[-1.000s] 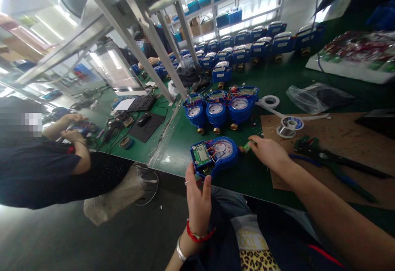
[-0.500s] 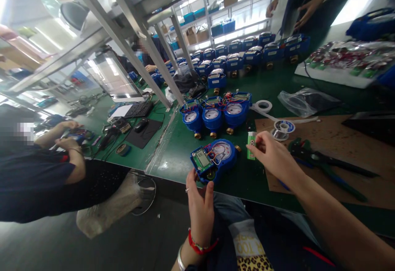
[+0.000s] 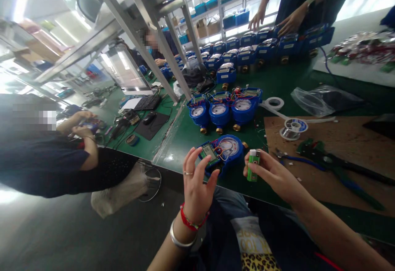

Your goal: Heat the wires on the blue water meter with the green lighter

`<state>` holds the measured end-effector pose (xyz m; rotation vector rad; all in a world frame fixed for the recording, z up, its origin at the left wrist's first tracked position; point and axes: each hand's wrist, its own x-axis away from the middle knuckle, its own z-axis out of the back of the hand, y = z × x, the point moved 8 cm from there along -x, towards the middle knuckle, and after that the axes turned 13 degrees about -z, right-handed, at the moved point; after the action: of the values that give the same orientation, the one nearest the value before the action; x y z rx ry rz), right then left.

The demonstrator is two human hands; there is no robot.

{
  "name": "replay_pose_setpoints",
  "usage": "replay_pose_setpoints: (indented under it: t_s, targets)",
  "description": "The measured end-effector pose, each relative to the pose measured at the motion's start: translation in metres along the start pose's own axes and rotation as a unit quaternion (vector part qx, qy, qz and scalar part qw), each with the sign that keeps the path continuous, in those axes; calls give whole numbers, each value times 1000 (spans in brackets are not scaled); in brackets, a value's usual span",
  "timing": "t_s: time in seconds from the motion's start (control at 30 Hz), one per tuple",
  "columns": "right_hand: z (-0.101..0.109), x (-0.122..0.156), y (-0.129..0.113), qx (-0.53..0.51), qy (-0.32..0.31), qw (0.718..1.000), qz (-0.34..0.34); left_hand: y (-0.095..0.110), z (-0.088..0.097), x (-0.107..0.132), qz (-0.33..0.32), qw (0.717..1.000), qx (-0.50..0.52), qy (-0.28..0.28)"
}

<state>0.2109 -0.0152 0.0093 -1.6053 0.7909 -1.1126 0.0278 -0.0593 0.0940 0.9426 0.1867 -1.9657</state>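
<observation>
Right hand: the right hand [image 3: 273,172] is closed around a small green plastic lighter with a white and silver top [image 3: 252,165], holding it upright between thumb and fingers, just off the near edge of the green worktop [image 3: 277,81].
Left hand: the left hand [image 3: 197,182] is raised with its fingers spread and slightly curled, gripping nothing; its fingertips sit just at the near side of a round blue water meter with an open top, a white dial, a green circuit board and red wires [image 3: 224,150].
Wrist: a red cord bracelet [image 3: 191,222] and a silver bangle [image 3: 179,241] ring the left wrist.
Between the hands: the open meter lies on the worktop, the lighter just to its right and apart from it.
Beyond the hands: a row of three more open blue meters with brass fittings [image 3: 222,108] stands behind it.
Right of the right hand: a brown cardboard sheet [image 3: 333,147] carries a spool of solder wire [image 3: 293,127] and green-handled pliers [image 3: 327,160]; a white roll of tape [image 3: 273,103] and a clear plastic bag [image 3: 321,100] lie farther back.
Far side: many closed blue meters [image 3: 256,50] stand in rows, where another person's hands [image 3: 274,19] rest.
Left: a seated person in a dark shirt [image 3: 46,160] works near a black keyboard [image 3: 148,103].
</observation>
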Motion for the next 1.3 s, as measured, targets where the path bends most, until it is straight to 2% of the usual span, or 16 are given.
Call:
replay_pose_setpoints:
  t_s: [0.07,0.17,0.23,0.33,0.4,0.47,0.57,0.63,0.73,0.9,0.97,1.13,1.2,1.3]
  targets:
    - [-10,1,2,-7,-26,1000,2,6,-9,-10,-29,999,0,-33]
    - [-20,2,4,-21,-56,998,24,9,-24,-16,-37,997,3,-63]
    - [-20,3,9,-38,-55,997,24,9,-31,-17,-40,997,17,-67]
    - [-19,0,19,-95,-64,993,-15,7,-35,-15,-42,997,53,-48]
    - [-21,-3,27,-171,-83,980,-62,5,-34,-13,-40,996,71,-33]
    - [-24,-5,33,-255,-107,955,-111,4,-33,-12,-42,995,81,-24]
    - [-31,-7,34,-328,-139,923,-147,3,-32,-12,-46,995,91,-15]
    - [-35,-6,31,-335,-154,918,-144,3,-32,-11,-49,994,94,-9]
    - [-39,-4,28,-301,-165,930,-132,4,-32,-11,-50,995,91,0]
    - [-37,-4,29,-277,-154,940,-126,4,-34,-11,-47,995,84,4]
    - [-37,-5,30,-311,-157,927,-140,4,-35,-11,-46,995,86,1]
    - [-50,-5,31,-396,-219,872,-189,4,-35,-12,-43,996,82,2]
    - [-55,-6,32,-400,-223,864,-207,4,-35,-12,-41,996,77,1]
    - [-59,-8,34,-380,-209,869,-238,5,-34,-12,-45,996,74,5]
